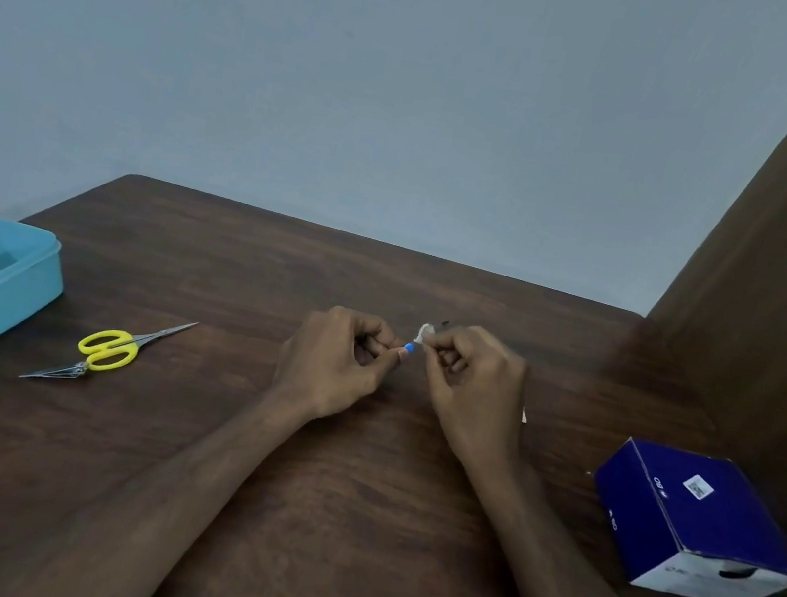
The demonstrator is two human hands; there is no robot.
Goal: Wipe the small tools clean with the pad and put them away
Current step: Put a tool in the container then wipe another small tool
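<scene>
Left hand (339, 362) curled, pinching a small blue-ended tool (406, 350) at its near end; right hand (469, 378) curled too, pinching a white pad (425, 335) around the tool's far part, both held just above the table (347, 499) mid-way across. Long axis slanting from lower left up to the right, dark tip (444, 324) poking past the pad. Probably light, stiff, thin, easy to let slip: best gripped at the blue end. Yellow scissors (108, 349) and tweezers (56, 372) lying beside the blue tub (32, 284)
</scene>
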